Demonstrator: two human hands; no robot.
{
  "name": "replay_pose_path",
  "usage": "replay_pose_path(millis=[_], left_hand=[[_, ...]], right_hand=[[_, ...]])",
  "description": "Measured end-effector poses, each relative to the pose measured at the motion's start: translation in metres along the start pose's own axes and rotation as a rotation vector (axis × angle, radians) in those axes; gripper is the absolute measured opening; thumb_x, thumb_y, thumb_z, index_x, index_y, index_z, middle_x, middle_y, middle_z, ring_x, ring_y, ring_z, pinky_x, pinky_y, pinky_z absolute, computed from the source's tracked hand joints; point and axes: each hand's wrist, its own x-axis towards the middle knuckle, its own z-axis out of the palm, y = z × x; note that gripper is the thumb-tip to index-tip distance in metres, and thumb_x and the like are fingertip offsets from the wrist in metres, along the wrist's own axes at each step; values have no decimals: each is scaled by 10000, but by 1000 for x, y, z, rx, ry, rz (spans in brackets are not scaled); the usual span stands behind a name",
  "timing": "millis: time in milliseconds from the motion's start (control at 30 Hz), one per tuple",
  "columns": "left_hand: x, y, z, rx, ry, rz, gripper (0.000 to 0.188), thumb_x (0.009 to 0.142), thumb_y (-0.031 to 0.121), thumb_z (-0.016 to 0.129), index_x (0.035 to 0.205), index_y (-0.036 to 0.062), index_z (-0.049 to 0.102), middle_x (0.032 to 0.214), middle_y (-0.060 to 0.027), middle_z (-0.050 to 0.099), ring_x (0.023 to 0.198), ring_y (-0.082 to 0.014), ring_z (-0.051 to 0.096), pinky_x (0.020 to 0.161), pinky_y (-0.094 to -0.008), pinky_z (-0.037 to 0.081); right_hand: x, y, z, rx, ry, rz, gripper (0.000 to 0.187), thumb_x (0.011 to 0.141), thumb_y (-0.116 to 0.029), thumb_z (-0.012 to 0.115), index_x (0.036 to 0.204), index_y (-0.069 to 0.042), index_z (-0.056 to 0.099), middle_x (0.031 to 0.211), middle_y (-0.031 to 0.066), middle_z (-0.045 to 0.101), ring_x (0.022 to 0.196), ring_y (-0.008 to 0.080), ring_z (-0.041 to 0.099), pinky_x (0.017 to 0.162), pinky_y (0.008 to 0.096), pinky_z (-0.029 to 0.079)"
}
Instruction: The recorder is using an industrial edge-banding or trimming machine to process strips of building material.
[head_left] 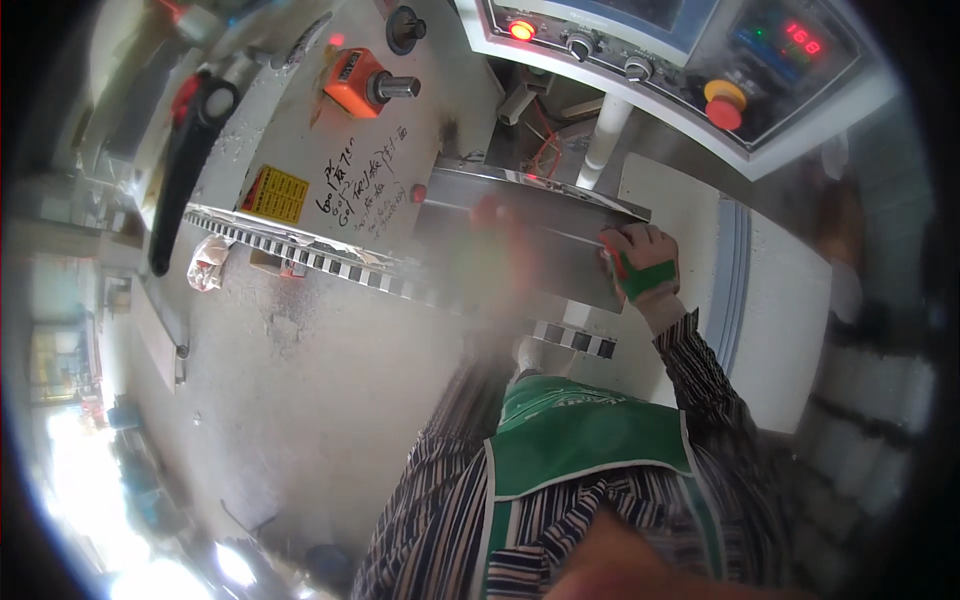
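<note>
Green apron (590, 440), right hand (645, 262) curled at grey metal panel (572, 268), left hand (490, 258) blurred, cannot tell either grip

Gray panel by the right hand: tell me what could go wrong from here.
The right hand is at the gray panel's right end, where an edge might scrape or pinch it. The striped right sleeve is close behind and could snag. The left hand is blurred; if moving, it might bump the panel.

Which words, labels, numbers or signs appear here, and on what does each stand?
Text placed, not copied out:
Red lit digits: display
Black handwriting: white machine
Fine print, too small to read: yellow label
Small marks, too small: orange dial
White print, too blurred: green apron
</note>
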Motion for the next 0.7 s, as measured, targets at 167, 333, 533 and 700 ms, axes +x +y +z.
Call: replay_pose_path(millis=[167,333,533,700], left_hand=[[-15,32,14,442,-165,321,288,999,310,769,1228,162,677,1051,51,659,891,-87,648,755,-239,553],[-82,34,-19,317,-287,-12,504,1036,308,713,1459,71,576,1289,-64,650,1175,-195,653,992,-372,558],[-156,48,-75,599,-211,38,512,1078,308,638,1491,24,534,1428,-124,600,1304,-258,611,1070,-414,528],[-177,78,-95,903,-106,203,465,1091,300,613,1460,21,560,1406,-125,614,1300,-270,617,1069,-422,531]], right_hand=[[18,-25,9,-1,54,-12,339,851,-325,745,1183,-261,715,1062,6,681,1025,248,661,823,440,543],[31,-37,18,-46,-44,14,353,921,-363,687,1266,-290,679,1139,-2,676,1086,232,657,873,448,552],[54,-51,47,-7,-53,-12,320,958,-356,645,1275,-316,662,1166,17,666,1084,255,657,872,444,566],[72,-76,41,23,2,-44,276,978,-325,626,1251,-300,659,1105,27,660,1063,254,664,848,437,588]])
